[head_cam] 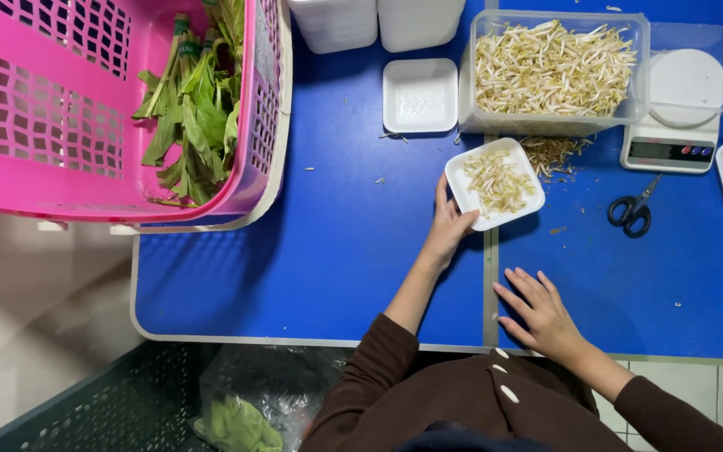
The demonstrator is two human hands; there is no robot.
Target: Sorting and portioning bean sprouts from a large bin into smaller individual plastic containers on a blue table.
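Your left hand (pixel 449 224) is pinching the near-left edge of a small white foam tray (pixel 495 183), thumb on top and fingers tucked under it. The tray sits tilted on the blue table (pixel 336 251), just in front of the big clear tub (pixel 556 74) that is full of bean sprouts. Your right hand (pixel 541 311) lies flat on the table near you, fingers spread out, holding nothing.

The tray looks very light — foam weighs almost nothing, and the little pile of sprouts (pixel 497 180) on it is small. But foam is soft and bends easily, so it may crack or dent if you squeeze hard. I think the best place to hold it is at the rim, as you do now, or with a flat hand under the bottom. Keep it level, because the sprouts are loose and could slide off.

The tray is square with round corners and a low raised rim. The sprouts are thin, pale and stringy, a bit yellow at the ends, and they lie in a messy heap in the middle. They look wet and floppy, and easy to snap.

Some stray sprouts lie on the table beside the tub — and a white scale (pixel 671 138) and black scissors (pixel 632 209) are off to the right.
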